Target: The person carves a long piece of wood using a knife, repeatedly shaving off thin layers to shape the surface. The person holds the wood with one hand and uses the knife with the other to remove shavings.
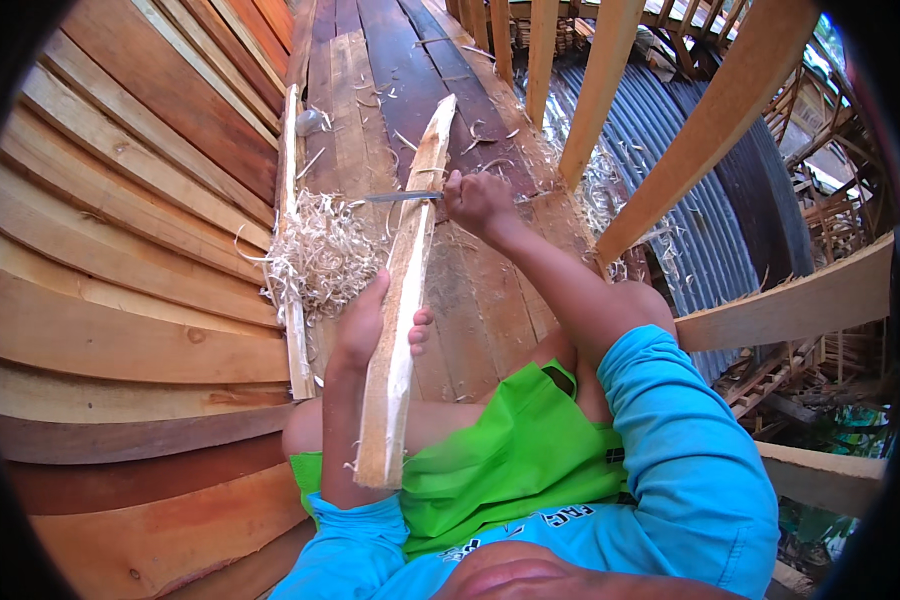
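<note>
A long pale wooden stick [398, 330], roughly squared and pointed at its far end, runs lengthwise in front of me. My left hand [370, 315] wraps round its middle, with fingertips showing on the right side. To the upper right, my right hand [481, 203] is closed in a fist round the handle of a knife [400, 196]. The handle is hidden in the fingers. The knife's narrow blade points left and lies across the stick, beyond my left hand. Curled wood shavings [320, 252] are heaped on the floor just left of the stick.
A plank wall [120, 250] curves along the left, with a thin wooden strip [295, 240] at its foot. Wooden balusters [610, 90] stand on the right, with corrugated metal sheets [685, 200] beyond them. Loose shavings dot the plank floor [365, 100].
</note>
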Demonstrator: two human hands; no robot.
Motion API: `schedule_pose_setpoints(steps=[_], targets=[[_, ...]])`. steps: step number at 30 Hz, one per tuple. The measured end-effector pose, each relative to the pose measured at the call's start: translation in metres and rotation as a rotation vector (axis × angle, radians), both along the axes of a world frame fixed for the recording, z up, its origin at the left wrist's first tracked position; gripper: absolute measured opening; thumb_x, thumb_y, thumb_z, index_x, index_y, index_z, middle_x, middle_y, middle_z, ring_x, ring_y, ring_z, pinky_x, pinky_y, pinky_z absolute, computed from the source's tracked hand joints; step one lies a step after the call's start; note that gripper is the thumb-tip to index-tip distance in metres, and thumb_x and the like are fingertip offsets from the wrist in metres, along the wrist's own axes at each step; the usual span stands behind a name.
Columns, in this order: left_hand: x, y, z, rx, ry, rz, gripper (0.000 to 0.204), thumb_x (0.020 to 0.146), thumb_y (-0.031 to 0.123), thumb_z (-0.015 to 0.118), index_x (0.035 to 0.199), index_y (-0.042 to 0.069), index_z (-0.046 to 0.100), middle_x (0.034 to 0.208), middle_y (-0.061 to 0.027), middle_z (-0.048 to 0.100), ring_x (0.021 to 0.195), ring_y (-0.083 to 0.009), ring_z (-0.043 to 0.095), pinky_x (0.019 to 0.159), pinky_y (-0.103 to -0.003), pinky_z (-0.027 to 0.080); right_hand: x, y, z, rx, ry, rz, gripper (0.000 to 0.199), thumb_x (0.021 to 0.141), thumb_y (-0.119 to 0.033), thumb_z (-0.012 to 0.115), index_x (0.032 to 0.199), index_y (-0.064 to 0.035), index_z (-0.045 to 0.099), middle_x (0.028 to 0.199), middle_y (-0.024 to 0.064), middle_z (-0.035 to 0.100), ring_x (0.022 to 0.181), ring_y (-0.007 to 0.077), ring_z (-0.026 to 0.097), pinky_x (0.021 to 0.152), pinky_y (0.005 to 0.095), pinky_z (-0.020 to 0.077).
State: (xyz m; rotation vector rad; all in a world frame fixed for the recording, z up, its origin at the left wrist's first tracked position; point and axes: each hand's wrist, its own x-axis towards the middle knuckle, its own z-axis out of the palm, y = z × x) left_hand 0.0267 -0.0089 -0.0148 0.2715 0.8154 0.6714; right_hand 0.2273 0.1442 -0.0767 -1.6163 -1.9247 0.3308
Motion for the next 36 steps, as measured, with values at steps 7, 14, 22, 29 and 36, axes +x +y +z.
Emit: schedule_pose_setpoints(steps=[7,14,22,29,36], targets=[[-0.028,-0.027,0.041,-0.015,0.039,-0.275,0.057,0.098,0.058,0.030,0.130,0.013,0.044,0.069,-0.0067,0.050,0.049,-0.0164,0.048,0.042,-0.029,0.041,0.090,0.044,0.003,-0.332,0.142,-0.425,0.066,0.098,-0.050,0.023,0.114,-0.0011,0.064,0.114,0.0301,0.062,0.111,0.0405,0.060,0.093,0.0480,0.0454],[-0.019,-0.021,0.036,-0.031,0.054,-0.168,0.054,0.100,0.053,0.030,0.126,0.009,0.047,0.074,-0.0152,0.055,0.051,-0.0225,0.053,0.044,-0.031,0.045,0.045,0.026,-0.016,-0.823,0.769,-0.320,0.072,0.092,-0.062,0.043,0.106,0.0057,0.062,0.078,0.0145,0.062,0.061,0.0224,0.057,0.052,0.0401,0.0442],[-0.053,-0.015,-0.002,0.494,-0.305,0.375,0.052,0.098,0.032,0.036,0.125,-0.011,0.047,0.097,-0.0278,0.064,0.077,-0.0354,0.069,0.054,-0.033,0.058,0.034,0.009,0.015,-0.957,1.439,-0.008,0.041,0.092,-0.047,0.054,0.075,-0.0097,0.052,0.049,-0.0090,0.021,0.036,0.0050,0.019,0.037,0.0245,0.0133],[0.007,0.014,0.009,1.239,0.234,0.838,0.069,0.080,0.006,0.065,0.142,0.013,0.036,0.144,-0.0134,0.045,0.140,-0.0281,0.031,0.117,-0.048,0.020,0.022,-0.012,0.031,-1.024,1.499,-0.053,0.046,0.094,-0.048,0.053,0.082,-0.0037,0.054,0.050,-0.0090,0.021,0.038,0.0050,0.018,0.037,0.0239,0.0135],[0.016,0.001,0.055,1.363,0.078,1.182,0.020,0.082,0.013,0.065,0.094,0.015,0.050,0.086,-0.0025,0.050,0.093,-0.0198,0.050,0.095,-0.041,0.039,0.009,-0.035,0.059,-1.035,1.332,0.247,0.050,0.095,-0.044,0.051,0.089,0.0048,0.059,0.053,-0.0059,0.027,0.039,0.0074,0.024,0.038,0.0271,0.0192]])
